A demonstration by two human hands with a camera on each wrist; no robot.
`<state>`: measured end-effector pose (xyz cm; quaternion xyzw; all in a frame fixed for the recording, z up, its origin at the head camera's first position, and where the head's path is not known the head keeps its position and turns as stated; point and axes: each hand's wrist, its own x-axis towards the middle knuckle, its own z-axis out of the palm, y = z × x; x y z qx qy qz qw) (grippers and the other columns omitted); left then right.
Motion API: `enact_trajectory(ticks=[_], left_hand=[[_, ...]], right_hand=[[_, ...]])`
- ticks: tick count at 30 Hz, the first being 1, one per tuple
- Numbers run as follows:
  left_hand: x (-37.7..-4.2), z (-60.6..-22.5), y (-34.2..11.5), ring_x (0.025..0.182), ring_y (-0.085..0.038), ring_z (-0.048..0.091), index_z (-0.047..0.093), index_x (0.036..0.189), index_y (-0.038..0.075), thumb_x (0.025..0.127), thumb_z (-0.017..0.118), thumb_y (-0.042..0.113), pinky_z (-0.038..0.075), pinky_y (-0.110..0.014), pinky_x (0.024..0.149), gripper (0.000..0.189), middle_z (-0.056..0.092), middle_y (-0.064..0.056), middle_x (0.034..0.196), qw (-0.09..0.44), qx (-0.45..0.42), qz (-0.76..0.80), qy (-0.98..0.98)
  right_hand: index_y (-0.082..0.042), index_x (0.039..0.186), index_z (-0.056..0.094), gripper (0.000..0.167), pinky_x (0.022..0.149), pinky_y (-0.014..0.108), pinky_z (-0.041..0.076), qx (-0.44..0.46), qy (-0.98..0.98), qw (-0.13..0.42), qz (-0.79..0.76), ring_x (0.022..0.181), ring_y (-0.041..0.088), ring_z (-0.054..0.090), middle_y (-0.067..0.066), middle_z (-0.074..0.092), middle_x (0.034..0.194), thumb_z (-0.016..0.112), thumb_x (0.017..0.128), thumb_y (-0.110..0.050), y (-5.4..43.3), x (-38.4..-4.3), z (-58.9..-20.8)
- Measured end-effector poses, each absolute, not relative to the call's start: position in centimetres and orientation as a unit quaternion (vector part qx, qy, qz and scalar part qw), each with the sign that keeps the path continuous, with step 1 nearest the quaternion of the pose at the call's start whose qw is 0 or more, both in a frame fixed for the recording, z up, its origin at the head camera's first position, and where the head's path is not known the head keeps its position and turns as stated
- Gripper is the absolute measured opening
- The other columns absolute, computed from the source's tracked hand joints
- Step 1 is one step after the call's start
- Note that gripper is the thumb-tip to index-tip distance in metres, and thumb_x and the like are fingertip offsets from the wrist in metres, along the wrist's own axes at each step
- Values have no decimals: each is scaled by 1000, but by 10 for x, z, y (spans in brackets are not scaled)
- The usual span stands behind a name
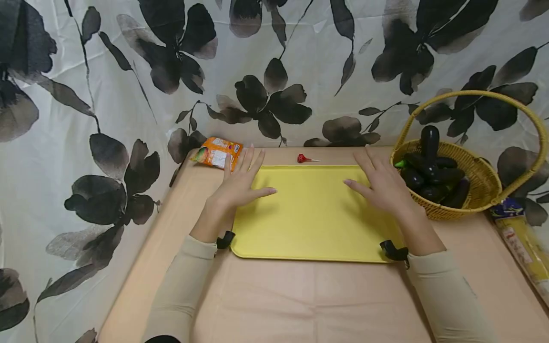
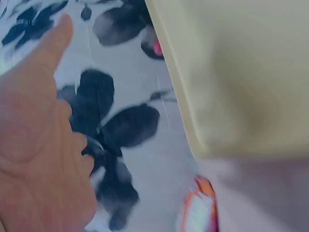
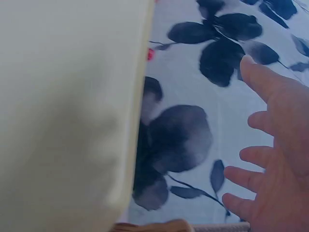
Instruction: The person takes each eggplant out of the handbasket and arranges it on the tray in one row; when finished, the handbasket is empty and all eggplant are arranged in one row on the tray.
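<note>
A yellow rectangular tray (image 1: 313, 219) lies flat on the table between both hands. Over its left side my left hand (image 1: 238, 186) is held with fingers spread, palm down, holding nothing. My right hand (image 1: 381, 183) hovers over the tray's right side, fingers likewise spread and nothing in them. In the left wrist view the left hand (image 2: 43, 140) is seen at the left, beside the tray's edge (image 2: 178, 92). The right wrist view has the right hand (image 3: 280, 145) at the right, its fingers apart from the tray (image 3: 72, 121).
An orange snack packet (image 1: 218, 152) lies behind the left hand. A small red lollipop (image 1: 306, 158) sits behind the tray. Right of the right hand stands a wicker basket (image 1: 482, 183) with several eggplants (image 1: 433, 166). A yellow-and-blue packet (image 1: 521, 238) lies at the far right. A floral cloth hangs behind.
</note>
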<state>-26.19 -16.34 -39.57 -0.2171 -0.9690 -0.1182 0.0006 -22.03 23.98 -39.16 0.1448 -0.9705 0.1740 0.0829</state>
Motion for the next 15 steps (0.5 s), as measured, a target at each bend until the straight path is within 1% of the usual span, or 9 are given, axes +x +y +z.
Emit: enact_trajectory(ticks=[1, 3, 5, 6, 7, 8, 10, 13, 15], left_hand=[[-263, -397, -171, 163, -30, -11, -7, 167, 34, 87, 55, 84, -11, -67, 125, 113, -14, -5, 176, -13, -214, -140, -967], [-265, -402, -186, 163, -33, 1, -6, 167, 36, 87, 59, 82, -1, -68, 126, 113, 1, -11, 176, -43, -208, -181, -960], [-267, -407, -202, 155, -37, 19, -4, 167, 38, 86, 65, 78, 14, -67, 123, 114, 21, -17, 169, -78, -202, -220, -951], [-268, -409, -209, 151, -37, 25, -2, 167, 39, 85, 68, 75, 19, -67, 121, 114, 26, -17, 165, -94, -199, -236, -946], [-269, -412, -216, 148, -36, 27, -1, 168, 37, 85, 71, 72, 21, -65, 121, 115, 29, -16, 163, -109, -203, -251, -940], [-270, -415, -221, 148, -34, 28, 1, 168, 35, 85, 74, 68, 22, -63, 122, 115, 29, -15, 163, -124, -208, -266, -933], [-273, -420, -230, 154, -32, 23, 4, 169, 30, 86, 79, 58, 20, -58, 127, 116, 24, -13, 168, -159, -221, -304, -913], [-275, -427, -238, 162, -25, 6, 6, 169, 22, 85, 85, 48, 10, -53, 132, 118, 7, -5, 176, -210, -238, -333, -888], [-276, -430, -241, 163, -24, 2, 7, 170, 24, 82, 87, 48, 8, -52, 132, 121, 3, -3, 177, -235, -238, -331, -883]], right_hand=[[-24, 168, 20, 85, 118, 78, 19, 140, -970, 88, 181, 154, 54, 21, 18, 9, 175, 57, 101, -61, 241, -219, -388], [-27, 168, 19, 85, 116, 80, 20, 122, -969, 98, 192, 153, 55, 22, 17, 10, 175, 57, 101, -61, 246, -217, -380], [-26, 168, 20, 84, 115, 80, 21, 107, -966, 118, 201, 153, 55, 23, 18, 14, 174, 57, 101, -59, 253, -215, -374], [-25, 168, 22, 82, 115, 80, 22, 101, -964, 130, 206, 152, 55, 24, 19, 16, 174, 58, 101, -58, 257, -215, -372], [-23, 167, 24, 81, 115, 80, 22, 94, -962, 142, 212, 152, 54, 24, 20, 19, 173, 58, 102, -56, 262, -215, -369], [-22, 167, 26, 79, 115, 79, 23, 88, -960, 153, 218, 152, 54, 24, 21, 21, 172, 58, 102, -55, 267, -216, -368], [-19, 166, 29, 77, 116, 79, 22, 76, -955, 171, 231, 152, 54, 24, 22, 23, 171, 58, 103, -52, 277, -216, -366], [-18, 166, 30, 75, 117, 78, 19, 50, -952, 177, 247, 154, 53, 20, 22, 21, 171, 57, 104, -51, 293, -216, -367], [-17, 166, 30, 74, 118, 79, 17, 32, -951, 174, 252, 155, 53, 17, 23, 19, 172, 56, 105, -50, 302, -217, -369]])
